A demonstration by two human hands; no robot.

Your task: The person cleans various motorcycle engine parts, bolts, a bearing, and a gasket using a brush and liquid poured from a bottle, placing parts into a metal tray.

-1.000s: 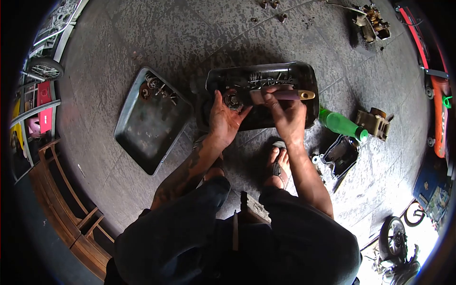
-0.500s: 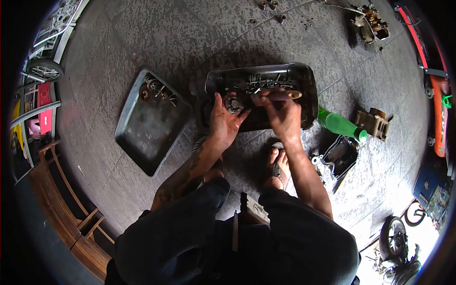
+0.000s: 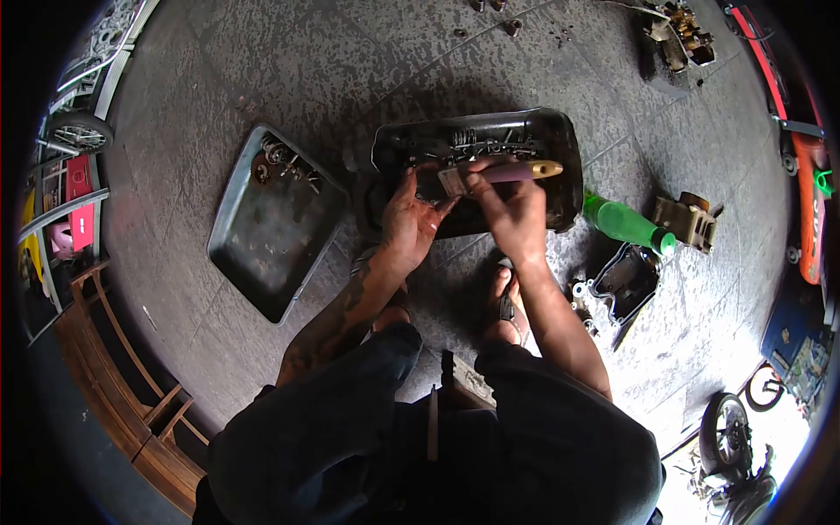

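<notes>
Over a dark tray [image 3: 567, 144] holding small metal parts [image 3: 503, 140], my right hand [image 3: 518, 219] grips a paintbrush [image 3: 516, 172] with a purple and tan handle. The brush's head points left, over the metal part [image 3: 429, 185] in my left hand. My left hand [image 3: 409, 226] is palm up, with thumb and fingers around that part, which the brush partly hides. The part looked round in the earlier views.
To the left lies a grey tray [image 3: 229, 188] with metal parts in its upper corner. On the right are a green bottle [image 3: 626, 223], a black-rimmed cover [image 3: 632, 278], a metal block [image 3: 687, 221] and an engine part [image 3: 681, 39]. A wooden bench [image 3: 114, 385] stands lower left.
The brush has moved back and forth, away from the round part and then left over it again. My left hand still holds the part. The whole view has shifted slightly.
</notes>
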